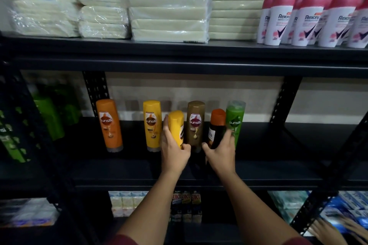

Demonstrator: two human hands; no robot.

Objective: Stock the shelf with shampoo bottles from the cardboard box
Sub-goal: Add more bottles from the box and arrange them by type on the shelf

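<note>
My left hand (pixel 173 148) grips a yellow shampoo bottle (pixel 176 127) just above the dark middle shelf (pixel 278 145). My right hand (pixel 222 149) holds a dark bottle with an orange cap (pixel 217 125). Behind them several Sunsilk bottles stand in a row: an orange one (pixel 109 124), a yellow one (pixel 152 124), a brown one (pixel 196 125) between my hands, and a green one (pixel 235 121) right of my right hand. The cardboard box is out of view.
The upper shelf carries plastic-wrapped pale packs (pixel 169 4) and pink-capped Rexona deodorants (pixel 310 18). Green bottles (pixel 47 113) stand at the far left. Small boxes (pixel 186 205) and blue packs (pixel 342 207) fill the lower shelf. Another person's hand (pixel 330 230) shows at bottom right.
</note>
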